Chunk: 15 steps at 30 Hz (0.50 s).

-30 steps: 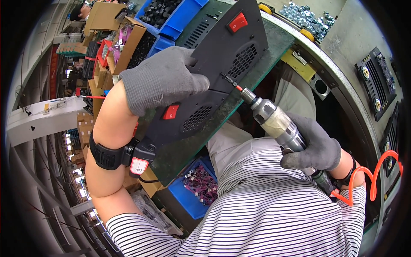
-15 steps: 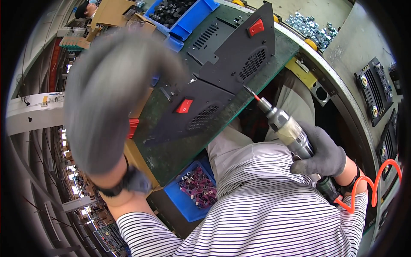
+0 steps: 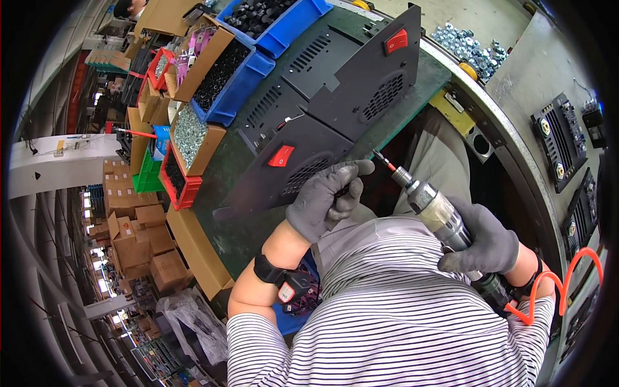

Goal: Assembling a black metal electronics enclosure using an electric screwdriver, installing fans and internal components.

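Observation:
My right hand [image 3: 485, 242], in a grey glove, is wrapped round a pneumatic screwdriver [image 3: 438, 209] with a metal body. Its bit points up and left toward the panels, in front of my waist. My gloved left hand [image 3: 327, 197] is just left of the bit tip, its fingers curled together. Something small and dark seems to be in them, too hidden to name. Beyond my hands stand two black metal panels, the right panel [image 3: 351, 84] and the left panel [image 3: 258, 184]. Each carries a red rocker switch, the right switch [image 3: 396, 40] and the left switch [image 3: 281, 156], and a honeycomb vent.
Left of the panels sit a blue bin of black screws [image 3: 225, 106], a carton of silvery screws [image 3: 205, 145] and a red bin [image 3: 187, 193]. Another blue bin [image 3: 280, 42] holds black parts. Loose metal fasteners [image 3: 467, 51] lie far right. An orange coiled hose [image 3: 561, 284] trails from the screwdriver.
My left hand has swept from the bins at the upper left down to beside the bit tip, its fingers now curled. The screwdriver and right hand have barely moved.

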### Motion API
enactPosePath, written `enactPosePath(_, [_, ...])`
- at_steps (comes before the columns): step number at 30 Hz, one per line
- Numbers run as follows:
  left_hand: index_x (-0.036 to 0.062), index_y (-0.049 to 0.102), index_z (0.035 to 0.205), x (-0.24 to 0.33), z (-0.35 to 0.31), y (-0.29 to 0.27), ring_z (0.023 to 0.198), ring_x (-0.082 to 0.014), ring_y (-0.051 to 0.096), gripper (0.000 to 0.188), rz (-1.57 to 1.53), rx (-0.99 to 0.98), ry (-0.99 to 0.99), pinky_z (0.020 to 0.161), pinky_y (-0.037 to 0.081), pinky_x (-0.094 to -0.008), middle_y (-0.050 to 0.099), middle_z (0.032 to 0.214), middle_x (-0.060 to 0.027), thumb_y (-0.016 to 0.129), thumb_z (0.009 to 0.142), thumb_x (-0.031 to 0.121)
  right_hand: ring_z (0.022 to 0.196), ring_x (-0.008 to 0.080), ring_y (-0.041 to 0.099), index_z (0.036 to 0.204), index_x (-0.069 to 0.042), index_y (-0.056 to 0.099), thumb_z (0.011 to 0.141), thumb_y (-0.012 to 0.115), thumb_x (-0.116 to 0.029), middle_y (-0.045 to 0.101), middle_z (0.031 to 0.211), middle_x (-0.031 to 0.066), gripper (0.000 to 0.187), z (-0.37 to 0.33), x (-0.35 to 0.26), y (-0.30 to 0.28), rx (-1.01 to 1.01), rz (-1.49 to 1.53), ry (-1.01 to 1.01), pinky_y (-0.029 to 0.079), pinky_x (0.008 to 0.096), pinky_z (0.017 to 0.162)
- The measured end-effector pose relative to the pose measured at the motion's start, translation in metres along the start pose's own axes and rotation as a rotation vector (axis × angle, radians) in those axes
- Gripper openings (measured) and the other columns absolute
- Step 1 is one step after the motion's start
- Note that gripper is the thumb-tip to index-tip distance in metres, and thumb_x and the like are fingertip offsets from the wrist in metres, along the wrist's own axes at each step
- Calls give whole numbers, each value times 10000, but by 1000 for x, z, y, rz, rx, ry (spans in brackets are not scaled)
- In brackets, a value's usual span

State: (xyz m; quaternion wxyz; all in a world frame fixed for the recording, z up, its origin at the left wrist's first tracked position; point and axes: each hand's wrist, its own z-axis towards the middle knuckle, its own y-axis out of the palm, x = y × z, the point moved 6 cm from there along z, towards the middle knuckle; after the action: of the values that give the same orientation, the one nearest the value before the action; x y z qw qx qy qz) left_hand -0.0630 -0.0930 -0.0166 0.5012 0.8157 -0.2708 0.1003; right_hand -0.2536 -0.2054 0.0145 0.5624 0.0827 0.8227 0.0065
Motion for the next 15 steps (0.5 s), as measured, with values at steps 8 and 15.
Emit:
enactPosePath(8, [18, 516, 1204, -6, -1, -19, 579, -38, 483, 317, 99, 265, 2, 440, 368, -151, 614, 892, -48, 445, 941, 180, 941, 180, 569, 1289, -1, 426, 629, 810, -196, 599, 1039, 99, 787, -1, 0, 3, -34, -60, -17, 451, 304, 867])
enactPosePath(15, [11, 515, 1203, -9, -1, -28, 570, -39, 474, 312, 55, 351, 114, 441, 369, -160, 620, 884, -49, 445, 945, 171, 925, 174, 567, 1293, 3, 422, 629, 805, -192, 600, 1022, 101, 791, 3, 2, 3, -19, -25, -55, 447, 297, 866])
